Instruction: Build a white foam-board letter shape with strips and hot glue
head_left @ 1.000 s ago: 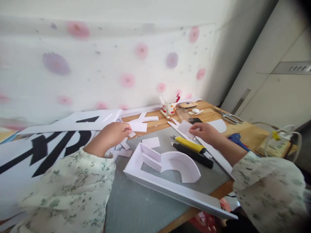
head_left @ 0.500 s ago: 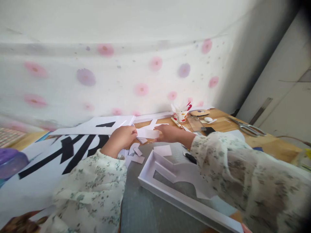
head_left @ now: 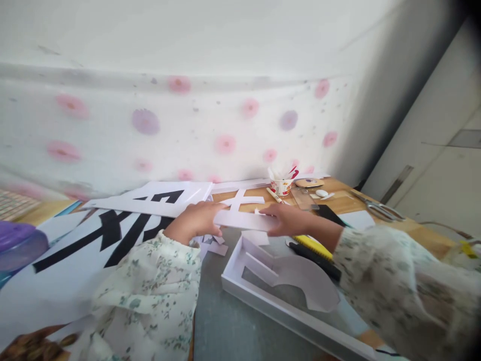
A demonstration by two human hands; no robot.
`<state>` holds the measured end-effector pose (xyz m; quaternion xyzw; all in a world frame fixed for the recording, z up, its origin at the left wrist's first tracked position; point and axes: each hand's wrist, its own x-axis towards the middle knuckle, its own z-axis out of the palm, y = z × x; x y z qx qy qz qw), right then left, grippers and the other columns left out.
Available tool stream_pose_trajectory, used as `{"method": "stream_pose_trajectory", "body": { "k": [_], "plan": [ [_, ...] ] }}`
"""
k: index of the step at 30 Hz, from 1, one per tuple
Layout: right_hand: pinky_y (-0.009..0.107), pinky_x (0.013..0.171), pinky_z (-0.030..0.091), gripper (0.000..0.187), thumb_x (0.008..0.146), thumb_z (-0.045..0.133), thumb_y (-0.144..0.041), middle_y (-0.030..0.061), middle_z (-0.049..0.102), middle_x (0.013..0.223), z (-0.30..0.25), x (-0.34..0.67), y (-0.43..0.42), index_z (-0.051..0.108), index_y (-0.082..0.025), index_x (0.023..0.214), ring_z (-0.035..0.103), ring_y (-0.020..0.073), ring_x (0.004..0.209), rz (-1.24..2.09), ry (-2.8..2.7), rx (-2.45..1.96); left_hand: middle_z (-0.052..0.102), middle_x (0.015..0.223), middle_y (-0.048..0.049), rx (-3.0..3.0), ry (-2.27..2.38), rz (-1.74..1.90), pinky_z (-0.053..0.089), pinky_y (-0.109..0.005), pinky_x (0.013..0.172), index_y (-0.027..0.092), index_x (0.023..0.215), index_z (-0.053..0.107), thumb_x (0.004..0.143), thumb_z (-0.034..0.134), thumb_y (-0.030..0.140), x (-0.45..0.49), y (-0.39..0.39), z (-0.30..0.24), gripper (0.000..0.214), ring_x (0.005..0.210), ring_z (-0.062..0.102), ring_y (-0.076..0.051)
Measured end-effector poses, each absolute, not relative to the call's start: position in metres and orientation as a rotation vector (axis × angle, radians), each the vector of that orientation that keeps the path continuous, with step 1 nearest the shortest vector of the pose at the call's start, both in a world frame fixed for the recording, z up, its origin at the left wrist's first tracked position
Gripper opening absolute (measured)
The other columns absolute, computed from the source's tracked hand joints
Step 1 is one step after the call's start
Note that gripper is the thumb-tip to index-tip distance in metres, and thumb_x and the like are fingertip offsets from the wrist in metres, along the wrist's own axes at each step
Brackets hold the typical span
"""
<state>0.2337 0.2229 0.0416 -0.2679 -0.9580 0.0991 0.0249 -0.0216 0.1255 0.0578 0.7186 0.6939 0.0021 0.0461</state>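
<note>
A white foam-board or card strip (head_left: pixel 244 220) is stretched level between my two hands, above the grey mat. My left hand (head_left: pixel 196 220) pinches its left end and my right hand (head_left: pixel 291 220) grips its right end. Below and nearer to me lies a white letter-like shape with raised side walls (head_left: pixel 274 311), flat on the grey mat (head_left: pixel 221 326). Small white offcuts (head_left: pixel 216 246) lie under my left hand, and a square white piece (head_left: pixel 256 237) sits just below the strip. A black-handled tool (head_left: pixel 313 258) and a yellow one (head_left: pixel 313 245) lie beneath my right wrist.
Printed sheets with black strokes (head_left: pixel 78 245) cover the left side, near a purple-lidded container (head_left: pixel 18 245). At the back stand a paper cup of plastic pieces (head_left: pixel 281 187) and a white cross-shaped cutout (head_left: pixel 237 199). Scissors (head_left: pixel 381 206) lie on the right.
Both hands have come nearer to me and spread wider, with the strip now held lengthwise between them. My right forearm has moved right, uncovering the yellow tool and the curved part of the white shape.
</note>
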Motion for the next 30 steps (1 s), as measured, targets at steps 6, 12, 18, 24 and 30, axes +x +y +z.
{"method": "stream_pose_trajectory", "body": {
  "k": [6,12,18,24,30],
  "plan": [
    [0.037,0.092,0.048,0.066,0.069,0.073,-0.035,0.0151,0.066,0.118,0.038,0.271,0.196,0.06,-0.011,0.13,0.063,0.0274,0.105,0.413,-2.905,-0.831,0.067,0.121,-0.0046,2.255,1.934,-0.087,0.044,-0.039,0.095,0.03,0.119,0.064,0.06,0.08,0.04,-0.017,0.128,0.055,0.062,0.112,0.059,-0.029],
    [0.041,0.1,0.044,0.064,0.072,0.068,-0.031,0.0126,0.062,0.129,0.07,0.283,0.207,0.057,-0.017,0.134,0.058,0.0292,0.116,0.268,-2.631,-0.861,0.066,0.122,-0.0086,2.464,2.123,0.636,0.042,-0.039,0.101,0.021,0.119,0.064,0.067,0.077,0.04,-0.015,0.115,0.077,0.057,0.114,0.059,-0.028],
    [0.041,0.1,0.046,0.057,0.078,0.064,-0.031,0.0102,0.059,0.129,0.083,0.323,0.201,0.056,-0.021,0.134,0.057,0.0276,0.116,-0.041,-2.411,-0.688,0.061,0.12,-0.0066,2.662,2.11,0.777,0.044,-0.039,0.098,0.023,0.127,0.057,0.069,0.077,0.043,0.005,0.106,0.086,0.065,0.113,0.056,-0.027],
    [0.042,0.096,0.049,0.058,0.085,0.063,-0.037,0.0143,0.056,0.131,0.038,0.38,0.195,0.049,-0.018,0.138,0.057,0.0277,0.117,-0.163,-2.24,-0.878,0.059,0.115,-0.0074,2.746,2.059,0.636,0.047,-0.038,0.091,0.025,0.128,0.056,0.075,0.072,0.043,0.031,0.12,0.062,0.058,0.104,0.059,-0.027],
    [0.035,0.081,0.052,0.029,0.089,0.054,-0.03,0.0112,0.07,0.099,-0.01,0.399,0.202,0.067,-0.013,0.108,0.066,0.0227,0.089,0.143,-2.36,-1.251,0.061,0.116,-0.0064,2.74,2.273,0.946,0.043,-0.043,0.097,0.03,0.132,0.05,0.083,0.061,0.042,0.033,0.121,0.058,0.051,0.111,0.056,-0.03]
  ]
}}
